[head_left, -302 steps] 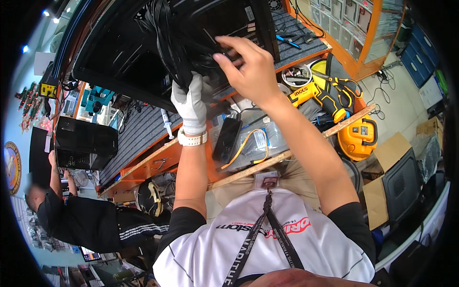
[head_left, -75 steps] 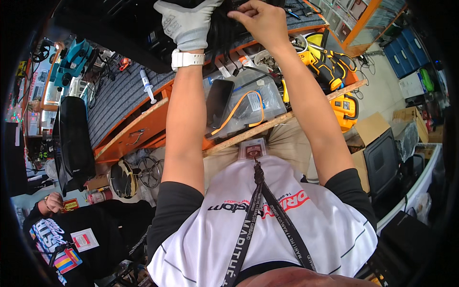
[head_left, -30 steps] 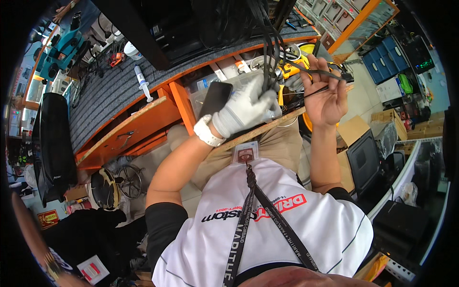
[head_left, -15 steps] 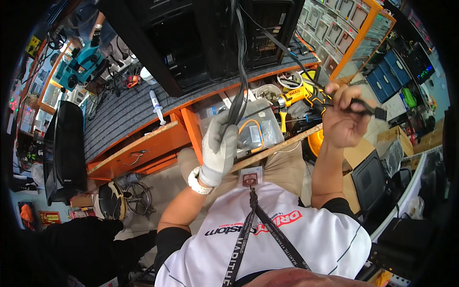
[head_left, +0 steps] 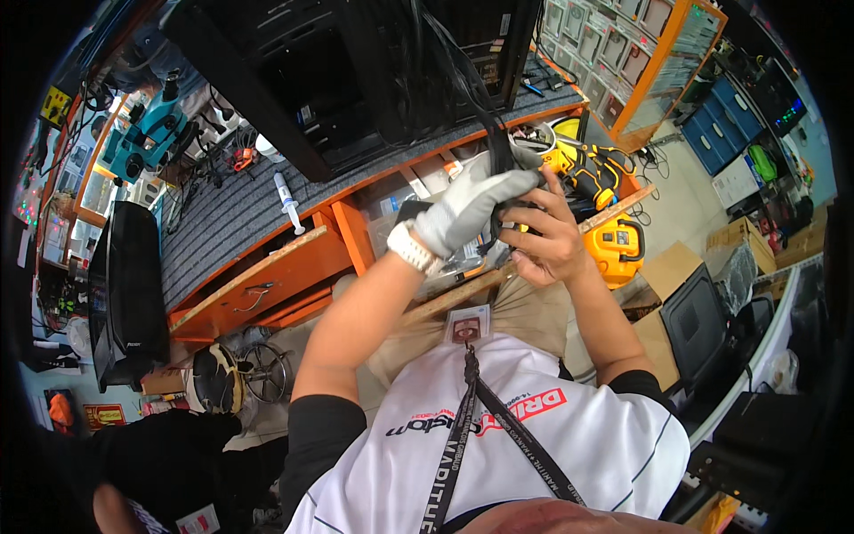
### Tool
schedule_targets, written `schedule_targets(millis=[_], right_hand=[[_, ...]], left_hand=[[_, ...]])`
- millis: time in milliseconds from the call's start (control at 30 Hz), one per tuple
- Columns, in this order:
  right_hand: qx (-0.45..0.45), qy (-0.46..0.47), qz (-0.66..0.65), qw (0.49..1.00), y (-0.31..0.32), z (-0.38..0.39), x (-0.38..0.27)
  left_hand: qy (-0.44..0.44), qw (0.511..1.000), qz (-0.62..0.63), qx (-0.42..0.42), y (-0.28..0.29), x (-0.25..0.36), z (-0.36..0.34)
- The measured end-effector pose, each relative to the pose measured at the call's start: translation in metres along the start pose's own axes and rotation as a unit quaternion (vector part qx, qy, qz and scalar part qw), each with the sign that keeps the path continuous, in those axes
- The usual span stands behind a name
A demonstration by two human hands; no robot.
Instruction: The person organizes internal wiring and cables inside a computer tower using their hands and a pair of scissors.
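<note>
A bundle of flat black cables (head_left: pixel 471 84) hangs from the black computer case (head_left: pixel 311 67) on the bench. My left hand (head_left: pixel 467 209), in a grey-white glove, is closed around the bundle above the open drawer. Beside it, nearly touching, my bare right hand (head_left: pixel 547 236) has its fingers curled on the black cables near the gloved fingertips. The cable ends are partly hidden by my fingers. Beneath my hands, the drawer (head_left: pixel 463 289) holds a clear plastic box, largely covered by my hands. A yellow and black power drill (head_left: pixel 583 173) lies at its right.
A white syringe (head_left: pixel 287 203) lies on the grey striped mat (head_left: pixel 227 231). A teal microscope (head_left: pixel 147 138) stands at the far left. Another drawer (head_left: pixel 258 289) juts out at left. A yellow tool (head_left: pixel 614 252) sits beyond the drawer's right side. A person in black (head_left: pixel 178 454) is at lower left.
My hands have come together: the right moved left and the left moved up and right with the cables. The cable end that stuck out of my right hand is now hidden.
</note>
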State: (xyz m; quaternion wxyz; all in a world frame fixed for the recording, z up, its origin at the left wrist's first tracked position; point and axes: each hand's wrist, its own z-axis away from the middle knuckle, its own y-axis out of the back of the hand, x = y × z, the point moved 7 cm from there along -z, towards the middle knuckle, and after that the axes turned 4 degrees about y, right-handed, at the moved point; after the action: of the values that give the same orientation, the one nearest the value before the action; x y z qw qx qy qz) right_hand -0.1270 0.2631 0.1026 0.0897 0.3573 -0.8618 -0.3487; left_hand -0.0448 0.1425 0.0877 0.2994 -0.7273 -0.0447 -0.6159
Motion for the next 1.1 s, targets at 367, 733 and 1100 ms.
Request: schedule_targets(millis=[367, 733, 1100], right_hand=[[0.055, -0.557, -0.244, 0.792, -0.029, 0.087, 0.063], [0.15, -0.426, -0.155, 0.879, -0.034, 0.066, 0.05], [0.098, -0.452, -0.055, 0.885, -0.035, 0.061, 0.097]], left_hand=[[-0.135, 0.961, -0.047, 0.238, 0.015, -0.053, -0.045], [-0.152, 0.934, -0.121, 0.299, 0.029, -0.056, -0.063], [-0.091, 0.983, 0.082, 0.139, 0.012, -0.039, -0.07]])
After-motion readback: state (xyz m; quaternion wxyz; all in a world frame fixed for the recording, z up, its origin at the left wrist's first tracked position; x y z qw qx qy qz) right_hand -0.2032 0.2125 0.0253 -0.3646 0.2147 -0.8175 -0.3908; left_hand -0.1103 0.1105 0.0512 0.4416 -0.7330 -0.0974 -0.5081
